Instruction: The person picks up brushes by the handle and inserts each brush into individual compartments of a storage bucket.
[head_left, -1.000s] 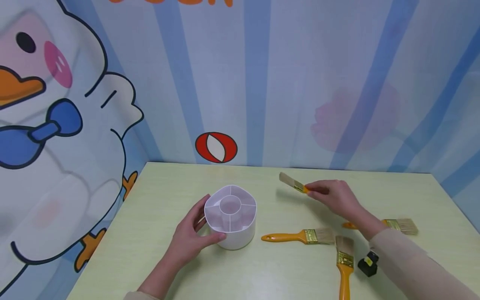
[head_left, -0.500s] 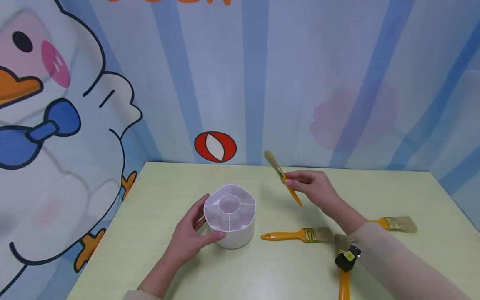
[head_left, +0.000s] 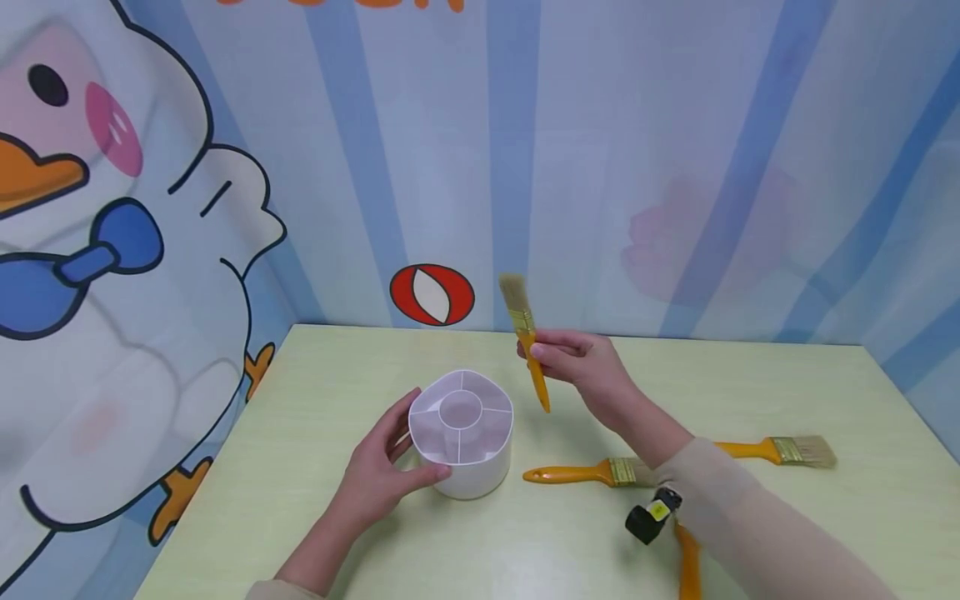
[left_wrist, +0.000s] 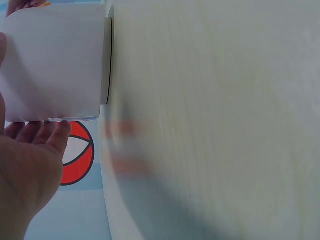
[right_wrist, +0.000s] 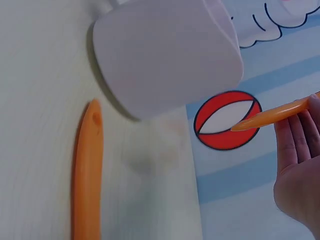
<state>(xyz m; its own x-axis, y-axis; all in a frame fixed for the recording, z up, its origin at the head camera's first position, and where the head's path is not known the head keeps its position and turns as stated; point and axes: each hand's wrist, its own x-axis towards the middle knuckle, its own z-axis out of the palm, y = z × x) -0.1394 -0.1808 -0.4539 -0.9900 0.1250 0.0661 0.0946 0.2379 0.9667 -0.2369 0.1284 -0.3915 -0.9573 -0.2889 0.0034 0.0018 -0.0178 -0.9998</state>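
A white desk organizer (head_left: 472, 475) with a round middle cup and several compartments around it stands on the table. My left hand (head_left: 386, 467) holds it from the left side, thumb at the front and fingers behind; the left wrist view shows the organizer's wall (left_wrist: 55, 60) close up. Up in the air, right of the organizer and behind it, my right hand (head_left: 581, 362) pinches a paintbrush (head_left: 519, 312) near its metal band. Its bristles point up and its orange handle (right_wrist: 272, 116) points down. The handle's tip is beyond the organizer's right rim in the head view.
A second paintbrush (head_left: 570, 474) lies right of the organizer, handle toward it. Another paintbrush (head_left: 787, 450) lies farther right, and a third handle (head_left: 687, 562) shows near the front, partly covered by the right sleeve (head_left: 738, 508). A printed curtain (head_left: 570, 167) hangs behind the table (head_left: 315, 417).
My right hand has moved left and up toward the organizer, and the paintbrush has turned from lying slanted to nearly upright, bristles up. My left hand and the organizer stay put.
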